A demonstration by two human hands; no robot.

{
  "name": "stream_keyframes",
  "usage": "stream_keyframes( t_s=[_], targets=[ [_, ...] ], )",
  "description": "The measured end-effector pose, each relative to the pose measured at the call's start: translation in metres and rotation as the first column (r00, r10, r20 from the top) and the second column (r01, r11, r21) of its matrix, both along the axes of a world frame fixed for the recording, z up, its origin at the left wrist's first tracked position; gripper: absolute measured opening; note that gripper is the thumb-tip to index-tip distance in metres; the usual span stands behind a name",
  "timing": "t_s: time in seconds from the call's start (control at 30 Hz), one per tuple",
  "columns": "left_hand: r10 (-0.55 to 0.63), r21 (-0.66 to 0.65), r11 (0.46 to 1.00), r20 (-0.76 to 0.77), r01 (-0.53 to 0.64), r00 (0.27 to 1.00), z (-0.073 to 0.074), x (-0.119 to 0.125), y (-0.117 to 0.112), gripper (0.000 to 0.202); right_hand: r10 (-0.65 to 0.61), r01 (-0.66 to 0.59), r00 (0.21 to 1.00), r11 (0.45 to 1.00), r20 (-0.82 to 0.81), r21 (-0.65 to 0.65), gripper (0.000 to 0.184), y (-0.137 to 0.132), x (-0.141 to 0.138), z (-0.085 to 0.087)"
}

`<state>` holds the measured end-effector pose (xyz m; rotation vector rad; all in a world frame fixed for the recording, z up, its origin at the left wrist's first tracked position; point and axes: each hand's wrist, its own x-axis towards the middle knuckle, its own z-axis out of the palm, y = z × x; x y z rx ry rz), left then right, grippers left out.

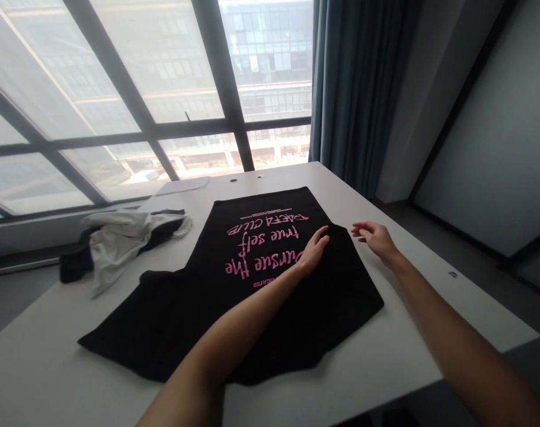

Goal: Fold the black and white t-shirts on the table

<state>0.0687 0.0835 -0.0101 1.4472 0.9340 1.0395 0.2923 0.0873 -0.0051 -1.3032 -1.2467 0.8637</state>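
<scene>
A black T-shirt with pink lettering lies spread on the white table, its print upside down from where I look. My left hand is over the right part of the print, fingers stretched toward the shirt's right edge; whether it touches the cloth I cannot tell. Just beyond that edge, by the right sleeve, my right hand hovers with fingers apart and loosely bent. Nothing shows in either hand. My left forearm hides part of the shirt's middle and some of the print.
Grey and black clothes lie heaped at the table's left edge. A flat pale sheet rests at the far side, near the window. A blue curtain hangs beyond the far right corner. A small dark mark is on the table at right.
</scene>
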Motion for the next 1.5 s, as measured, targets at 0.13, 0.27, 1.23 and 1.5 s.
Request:
stream_keyframes(
  t_s=[0.13, 0.27, 1.23, 1.5],
  targets=[
    [-0.062, -0.087, 0.995, -0.074, 0.055, 0.995, 0.008, 0.000, -0.001, 0.051, -0.101, 0.074, 0.972, 0.988, 0.212, 0.133, 0.022, 0.015, 0.008, -0.021],
    [-0.105, -0.138, 0.987, -0.146, 0.085, 0.984, 0.030, -0.005, -0.006, 0.073, 0.013, -0.080, 0.949, 0.977, 0.314, 0.200, 0.031, 0.016, 0.001, -0.028],
    [0.241, 0.334, 0.938, -0.819, 0.091, 0.521, 0.025, -0.044, 0.024, 0.054, 0.022, -0.175, 0.749, 0.971, 0.662, 0.166, 0.036, 0.018, -0.011, -0.040],
    [0.218, 0.459, 0.856, -0.737, 0.237, 0.639, -0.011, -0.050, 0.042, 0.049, 0.044, -0.180, 0.669, 0.978, 0.742, 0.105, 0.039, 0.019, -0.011, -0.043]
  ],
)
